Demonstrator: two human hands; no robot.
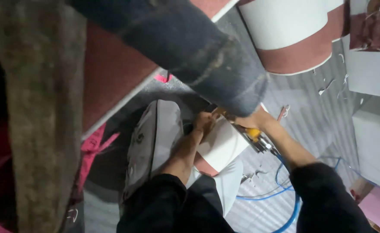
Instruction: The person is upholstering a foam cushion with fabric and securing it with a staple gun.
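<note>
Here, the left hand [205,122] is gripping the top edge of a curved white panel [222,144] with a dark red underside, which is resting low in front of the person, between both forearms. The right hand [254,121] is lying partly hidden under a dark grey sleeve [190,47], so its grip cannot be told, though it is sitting right at a yellow-and-metal tool [257,138] trailing a blue hose [285,194] across the grey floor [315,116].
</note>
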